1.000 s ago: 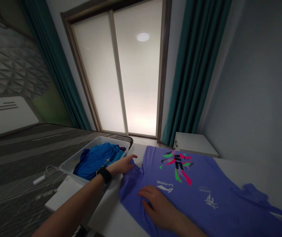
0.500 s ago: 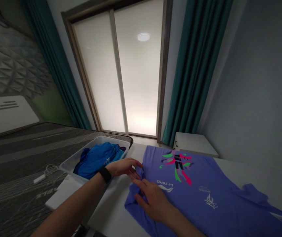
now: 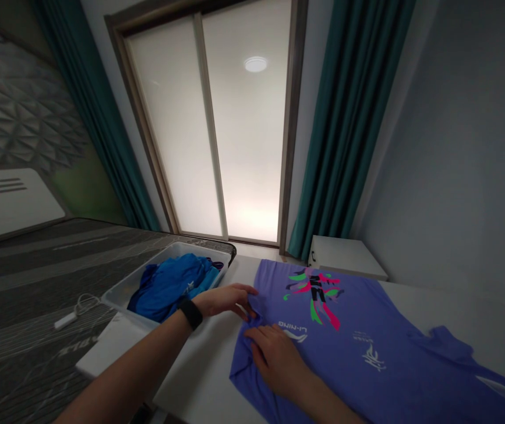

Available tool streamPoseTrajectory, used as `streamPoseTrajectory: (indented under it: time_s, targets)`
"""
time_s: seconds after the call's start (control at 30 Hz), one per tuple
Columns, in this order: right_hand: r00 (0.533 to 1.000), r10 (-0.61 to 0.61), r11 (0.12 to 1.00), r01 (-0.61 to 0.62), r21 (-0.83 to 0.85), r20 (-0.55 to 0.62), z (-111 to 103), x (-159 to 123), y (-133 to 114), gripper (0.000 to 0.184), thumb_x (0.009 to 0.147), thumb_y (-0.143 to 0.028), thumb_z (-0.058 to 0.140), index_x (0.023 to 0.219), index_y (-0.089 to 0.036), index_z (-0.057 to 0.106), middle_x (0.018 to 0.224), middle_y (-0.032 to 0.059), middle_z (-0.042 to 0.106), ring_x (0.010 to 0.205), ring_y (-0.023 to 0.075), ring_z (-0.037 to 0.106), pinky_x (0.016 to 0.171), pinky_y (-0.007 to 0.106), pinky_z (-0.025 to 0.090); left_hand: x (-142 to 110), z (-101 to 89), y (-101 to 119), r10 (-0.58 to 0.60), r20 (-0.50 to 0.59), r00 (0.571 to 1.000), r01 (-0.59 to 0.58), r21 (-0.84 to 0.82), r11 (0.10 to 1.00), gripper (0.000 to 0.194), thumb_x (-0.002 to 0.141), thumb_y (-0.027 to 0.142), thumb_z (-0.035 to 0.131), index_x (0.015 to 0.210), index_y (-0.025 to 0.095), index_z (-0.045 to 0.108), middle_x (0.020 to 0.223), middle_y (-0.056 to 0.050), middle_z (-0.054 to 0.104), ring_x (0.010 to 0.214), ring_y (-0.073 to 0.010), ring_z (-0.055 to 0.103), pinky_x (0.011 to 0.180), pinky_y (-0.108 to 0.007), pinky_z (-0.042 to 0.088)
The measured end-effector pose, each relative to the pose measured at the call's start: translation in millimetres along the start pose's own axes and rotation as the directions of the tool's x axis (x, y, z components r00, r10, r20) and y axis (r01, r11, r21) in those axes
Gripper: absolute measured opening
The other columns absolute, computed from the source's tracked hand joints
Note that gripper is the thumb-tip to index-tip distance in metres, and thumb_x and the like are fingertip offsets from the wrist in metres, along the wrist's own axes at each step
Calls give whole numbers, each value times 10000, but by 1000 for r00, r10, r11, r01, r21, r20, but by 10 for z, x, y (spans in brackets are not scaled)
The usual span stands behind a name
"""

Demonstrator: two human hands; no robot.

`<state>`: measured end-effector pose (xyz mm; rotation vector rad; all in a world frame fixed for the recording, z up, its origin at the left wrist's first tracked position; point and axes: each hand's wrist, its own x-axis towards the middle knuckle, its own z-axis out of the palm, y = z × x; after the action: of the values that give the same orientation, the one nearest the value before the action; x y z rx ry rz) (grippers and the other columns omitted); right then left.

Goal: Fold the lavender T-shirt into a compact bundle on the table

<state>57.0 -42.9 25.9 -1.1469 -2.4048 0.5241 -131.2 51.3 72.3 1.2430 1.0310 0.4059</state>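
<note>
A purple T-shirt with a bright splash print and white lettering lies spread over the white table. Its near left side is bunched and folded inward. My left hand, with a black band on the wrist, pinches the shirt's left edge between thumb and fingers. Just nearer to me, my right hand rests on the shirt with its fingers bent over the gathered fabric at the same edge. Whether its fingertips grip a fold is hard to make out.
Left of the shirt stands a clear plastic bin holding blue clothing. A bed with a dark striped cover lies further left, with a white power adapter and cord on it. A white cabinet stands behind the table.
My right hand has drawn slightly away from my left hand, toward the right. The folded edge of the shirt has shifted a little to the right. My left hand keeps its pinch.
</note>
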Motion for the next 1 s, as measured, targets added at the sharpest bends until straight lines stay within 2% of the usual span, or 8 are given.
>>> streamPoseTrajectory:
  time_s: [0.1, 0.2, 0.33, 0.43, 0.6, 0.7, 0.8, 1.0]
  targets:
    - [998, 40, 997, -38, -60, 44, 46, 17, 56, 357, 885, -56, 410, 1118, -234, 613, 1081, 60, 699, 1041, 234, 624, 987, 419, 368, 27, 14, -16, 58, -11, 998, -56, 147, 988, 601, 767, 217, 521, 1357, 154, 423, 889, -64, 693, 793, -204, 690, 717, -337, 538]
    - [994, 108, 990, -105, -97, 30, 55, 32, 86, 263, 892, -99, 429, 996, -209, 644, 990, 63, 713, 987, 244, 640, 976, 436, 377, 107, 2, -90, 213, -104, 972, -157, 392, 907, 552, 820, 225, 491, 1365, 177, 422, 908, -49, 678, 746, -166, 654, 686, -295, 513]
    - [983, 170, 977, -177, -120, -62, 47, 32, 73, 129, 895, -283, 537, 839, -207, 626, 889, 56, 709, 884, 232, 644, 897, 385, 422, 280, -33, -286, 498, -270, 824, -246, 622, 743, 389, 844, 196, 452, 1214, 159, 565, 966, -75, 669, 902, -184, 617, 817, -308, 488]
    - [972, 217, 965, -228, -132, -93, 63, 27, 90, 156, 877, -332, 570, 788, -208, 604, 859, 69, 708, 860, 241, 643, 861, 383, 431, 409, -18, -472, 535, -355, 767, -232, 625, 746, 404, 861, 201, 437, 1250, 161, 540, 1104, -98, 640, 987, -194, 598, 851, -314, 477]
    - [950, 289, 955, -294, -33, -119, 104, 9, 197, 49, 820, -175, 556, 819, -219, 577, 833, 43, 686, 844, 223, 636, 833, 350, 436, 487, 50, -658, 494, -394, 775, -247, 530, 811, 399, 926, 279, 398, 1296, 168, 494, 1107, -81, 641, 929, -171, 614, 854, -294, 474]
    - [951, 271, 954, -244, 176, -151, 97, -13, 264, 245, 768, -85, 494, 956, -230, 554, 910, 24, 667, 889, 194, 624, 810, 303, 459, 452, 48, -658, 490, -365, 791, -284, 491, 824, 383, 930, 297, 403, 1273, 167, 511, 1089, -74, 658, 957, -173, 615, 877, -285, 463]
    - [945, 250, 933, -176, 314, -213, 52, -41, 328, 370, 774, -117, 465, 1120, -237, 517, 1036, 48, 647, 994, 199, 608, 881, 324, 467, 420, 37, -636, 493, -346, 798, -310, 466, 829, 391, 911, 295, 427, 1263, 154, 522, 1054, -71, 676, 949, -177, 619, 882, -284, 456]
    - [838, 415, 891, -294, 347, -355, -2, -86, 560, 485, 738, -173, 432, 1217, -193, 503, 1016, 77, 615, 979, 230, 605, 881, 374, 491, 432, 67, -613, 495, -360, 791, -273, 516, 812, 374, 901, 331, 434, 1190, 147, 584, 969, -60, 695, 893, -190, 629, 839, -283, 461]
